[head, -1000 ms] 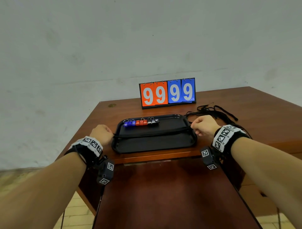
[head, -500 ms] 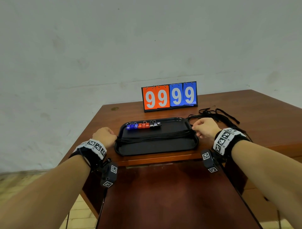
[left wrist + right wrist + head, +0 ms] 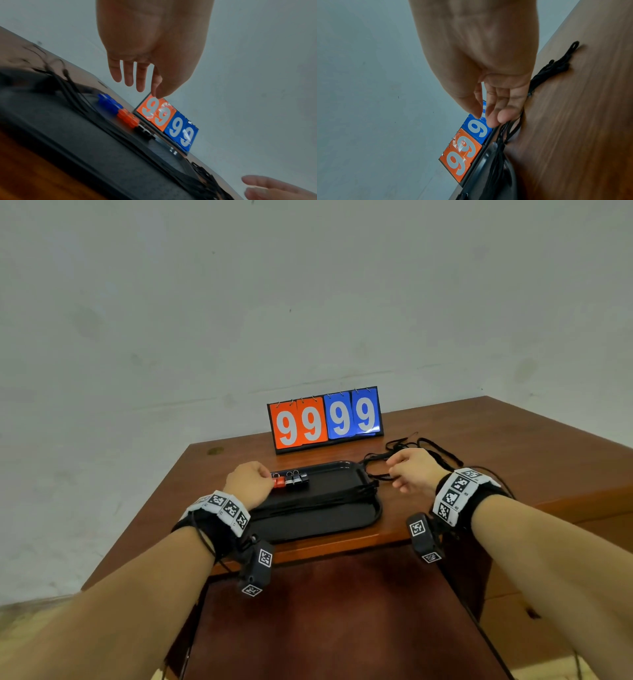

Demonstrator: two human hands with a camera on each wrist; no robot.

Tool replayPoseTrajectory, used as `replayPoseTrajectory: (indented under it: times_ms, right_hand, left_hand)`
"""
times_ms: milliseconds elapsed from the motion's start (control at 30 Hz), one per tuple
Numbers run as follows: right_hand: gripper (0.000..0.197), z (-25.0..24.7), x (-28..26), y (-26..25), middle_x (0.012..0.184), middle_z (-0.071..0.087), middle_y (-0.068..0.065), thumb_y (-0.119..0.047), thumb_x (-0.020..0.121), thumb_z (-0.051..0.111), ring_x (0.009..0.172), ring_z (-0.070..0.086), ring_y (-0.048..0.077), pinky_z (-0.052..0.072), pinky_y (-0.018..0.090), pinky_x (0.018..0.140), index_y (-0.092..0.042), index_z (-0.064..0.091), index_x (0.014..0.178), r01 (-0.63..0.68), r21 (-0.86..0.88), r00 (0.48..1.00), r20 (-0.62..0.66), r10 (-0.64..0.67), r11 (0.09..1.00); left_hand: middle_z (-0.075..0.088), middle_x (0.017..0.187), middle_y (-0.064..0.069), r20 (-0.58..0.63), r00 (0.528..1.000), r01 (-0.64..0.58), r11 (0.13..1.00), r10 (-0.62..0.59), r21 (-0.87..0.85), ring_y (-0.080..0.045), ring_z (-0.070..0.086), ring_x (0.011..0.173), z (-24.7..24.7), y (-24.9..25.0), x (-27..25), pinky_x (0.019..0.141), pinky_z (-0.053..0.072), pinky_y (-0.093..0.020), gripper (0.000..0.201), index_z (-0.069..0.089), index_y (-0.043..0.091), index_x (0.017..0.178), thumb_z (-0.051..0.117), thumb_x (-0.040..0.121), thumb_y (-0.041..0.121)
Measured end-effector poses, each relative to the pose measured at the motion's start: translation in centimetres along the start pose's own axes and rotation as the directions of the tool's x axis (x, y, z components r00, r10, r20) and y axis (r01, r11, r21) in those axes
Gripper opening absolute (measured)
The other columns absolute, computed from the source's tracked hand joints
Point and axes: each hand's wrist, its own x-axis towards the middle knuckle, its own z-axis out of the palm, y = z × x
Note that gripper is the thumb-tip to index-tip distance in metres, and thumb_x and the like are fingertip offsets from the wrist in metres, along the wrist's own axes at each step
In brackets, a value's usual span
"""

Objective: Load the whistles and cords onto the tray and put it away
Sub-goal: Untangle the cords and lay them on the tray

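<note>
Your wooden table (image 3: pixel 479 446) carries a black tray (image 3: pixel 342 522) near its front edge, a 99-99 scoreboard (image 3: pixel 325 419) standing behind it, black cords (image 3: pixel 442 448) trailing off the tray's right.

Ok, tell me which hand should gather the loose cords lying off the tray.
Right. The right hand already hovers over the loose cords beside the tray; the left hand is by the whistles.
</note>
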Motion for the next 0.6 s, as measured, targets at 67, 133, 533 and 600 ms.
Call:
replayPoseTrajectory:
  times_ms: [67, 133, 533, 600]
  right_hand:
    - [0.017, -0.8, 0.0, 0.1, 0.08, 0.064, 0.011, -0.002, 0.091, 0.056, 0.061, 0.062, 0.017, 0.053, 0.031, 0.056, -0.009, 0.063, 0.105, -0.021, 0.006, 1.0, -0.001, 0.021, 1.0]
    - [0.018, -1.3, 0.1, 0.2, 0.081, 0.063, 0.012, -0.003, 0.092, 0.056, 0.062, 0.061, 0.017, 0.053, 0.031, 0.058, -0.009, 0.062, 0.107, -0.047, 0.0, 0.999, 0.014, 0.047, 0.999]
    - [0.025, -1.7, 3.5, 0.8, 0.114, 0.063, 0.002, -0.006, 0.091, 0.058, 0.104, 0.06, 0.016, 0.046, 0.025, 0.083, -0.014, 0.069, 0.112, 0.124, -0.407, 0.982, 0.179, -0.054, 0.905]
    - [0.031, -1.2, 4.3, 0.7, 0.127, 0.061, 0.003, -0.008, 0.091, 0.058, 0.118, 0.056, 0.019, 0.042, 0.025, 0.094, -0.014, 0.067, 0.12, 0.187, -0.532, 0.962, 0.268, -0.045, 0.826]
  left_hand:
    - [0.067, 0.097, 0.004, 0.002, 1.0, -0.029, 0.999, 0.029, -0.024, -0.02, 0.063, 0.096, 1.4, 2.0, 0.3, 0.088, 0.052, -0.038, 0.008, 0.063, 0.029, 0.084, 0.06, 0.088, 0.022]
    - [0.067, 0.099, 0.004, 0.009, 0.998, -0.06, 0.997, 0.06, -0.039, -0.018, 0.062, 0.098, 2.6, 3.8, 0.6, 0.087, 0.051, -0.035, 0.01, 0.064, 0.027, 0.085, 0.059, 0.088, 0.02]
    - [0.067, 0.1, 0.005, 0.005, 0.99, -0.138, 0.981, 0.14, -0.134, -0.016, 0.062, 0.097, 7.9, 10.0, 3.2, 0.09, 0.053, -0.036, 0.015, 0.068, 0.021, 0.095, 0.055, 0.091, 0.017]
    - [0.067, 0.101, 0.004, 0.021, 0.988, -0.147, 0.978, 0.152, -0.146, -0.016, 0.062, 0.097, 8.4, 10.5, 3.6, 0.09, 0.053, -0.036, 0.016, 0.069, 0.019, 0.096, 0.055, 0.091, 0.017]
